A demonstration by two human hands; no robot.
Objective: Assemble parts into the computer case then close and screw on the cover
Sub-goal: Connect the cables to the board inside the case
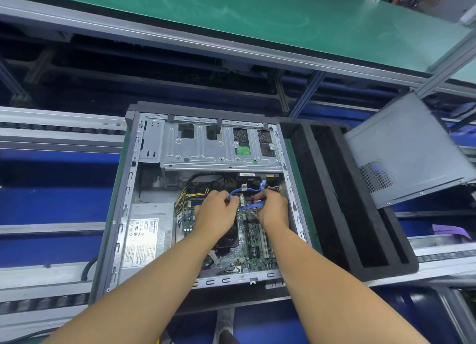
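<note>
Inside case (128,189), left hand (216,212), right hand (273,210) pinch blue cable (262,186), spanning sideways

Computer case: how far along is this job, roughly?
Partway. Done: the power supply, motherboard and drive cage sit inside the computer case. In hand: the left hand and right hand both pinch a blue cable over the board, seemingly routing it. Left: the cover leans off to the right, not yet closed or screwed on.
</note>
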